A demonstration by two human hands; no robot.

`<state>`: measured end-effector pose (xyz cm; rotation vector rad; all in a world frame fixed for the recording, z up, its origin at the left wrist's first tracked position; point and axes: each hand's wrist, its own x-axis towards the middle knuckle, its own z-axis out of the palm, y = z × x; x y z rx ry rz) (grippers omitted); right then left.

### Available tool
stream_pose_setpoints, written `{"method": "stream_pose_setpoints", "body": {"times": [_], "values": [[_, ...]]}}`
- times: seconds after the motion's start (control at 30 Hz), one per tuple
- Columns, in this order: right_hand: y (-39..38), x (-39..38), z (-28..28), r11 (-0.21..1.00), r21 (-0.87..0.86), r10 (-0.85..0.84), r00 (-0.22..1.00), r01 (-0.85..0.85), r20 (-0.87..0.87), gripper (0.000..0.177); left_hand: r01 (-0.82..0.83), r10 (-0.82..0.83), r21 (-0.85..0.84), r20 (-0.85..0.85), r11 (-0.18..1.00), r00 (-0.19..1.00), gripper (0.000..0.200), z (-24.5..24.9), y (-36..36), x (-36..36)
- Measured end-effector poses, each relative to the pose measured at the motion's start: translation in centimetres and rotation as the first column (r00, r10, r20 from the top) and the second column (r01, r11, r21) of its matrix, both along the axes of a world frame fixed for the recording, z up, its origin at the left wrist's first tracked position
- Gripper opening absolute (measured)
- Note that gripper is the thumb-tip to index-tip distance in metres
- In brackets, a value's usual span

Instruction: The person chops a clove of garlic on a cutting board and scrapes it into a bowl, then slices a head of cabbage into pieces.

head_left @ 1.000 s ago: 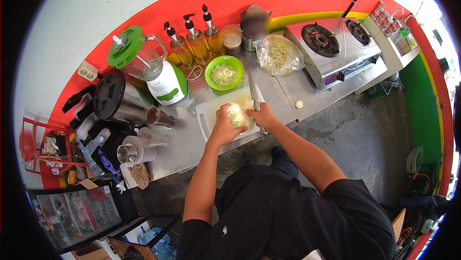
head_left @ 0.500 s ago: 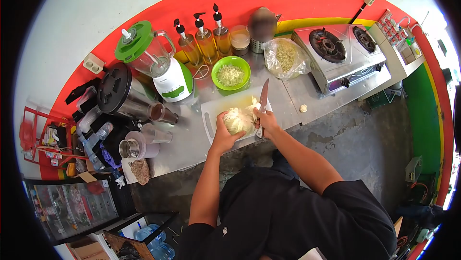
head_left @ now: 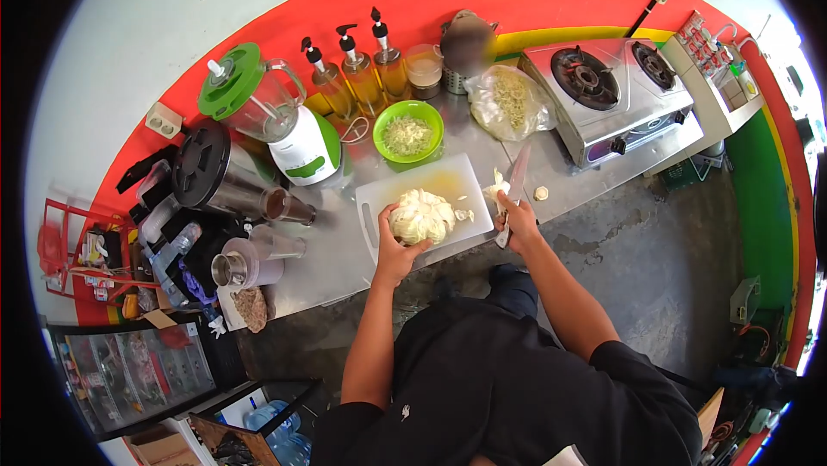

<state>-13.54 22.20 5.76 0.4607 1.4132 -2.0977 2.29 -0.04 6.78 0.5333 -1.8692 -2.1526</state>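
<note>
A pale cabbage (head_left: pixel 424 216) with several leaves cut away rests on the white cutting board (head_left: pixel 469 175). My left hand (head_left: pixel 394 252) is curled round its near left side, thumb along the front edge. To the right of the board, my right hand (head_left: pixel 520 226) grips a knife (head_left: pixel 519 171) whose blade points away from me. The same hand's fingers pinch a torn piece of cabbage (head_left: pixel 494 187). Small cabbage scraps (head_left: pixel 463 214) lie on the board beside the head. A white cut stub (head_left: pixel 541 194) sits on the steel counter to the right.
Behind the board stands a green bowl (head_left: pixel 438 133) of shredded cabbage. A plastic bag (head_left: pixel 532 111) of shreds lies beside the gas stove (head_left: pixel 616 126). The blender (head_left: pixel 297 152), pump bottles (head_left: pixel 362 78) and a black-lidded steel container (head_left: pixel 202 164) line the back and left.
My right hand has moved right, off the cabbage and past the board's edge, with the knife and a piece of cabbage. My left hand stays on the cabbage.
</note>
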Motion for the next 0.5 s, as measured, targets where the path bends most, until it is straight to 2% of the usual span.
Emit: {"method": "stream_pose_setpoints", "body": {"times": [0.07,0.13,0.17,0.37,0.5], "values": [[1.3,0.3,0.0,0.999,0.046,-0.002,1.0,0.002,0.006,0.025,0.012,-0.012,-0.01,-0.015,1.0,1.0,0.096,0.8,0.3,-1.3],[2.5,0.5,0.1,0.989,0.092,0.119,0.992,-0.116,-0.03,0.025,0.073,-0.073,-0.01,-0.051,0.997,0.996,0.097,1.2,1.0,-2.9],[3.1,0.5,0.1,0.989,0.086,0.124,0.992,-0.122,-0.027,0.024,0.073,-0.073,-0.002,-0.056,0.997,0.996,0.097,1.3,1.4,-3.7],[7.0,-0.2,1.6,0.992,0.127,0.021,0.997,-0.012,-0.07,0.021,0.126,-0.136,-0.285,-0.015,0.95,0.991,0.097,0.1,5.7,-9.1],[10.2,-0.6,1.7,0.984,0.174,-0.036,0.996,0.05,-0.082,0.02,0.167,-0.186,-0.196,-0.082,0.966,0.979,0.096,-1.5,9.3,-13.3]]}}
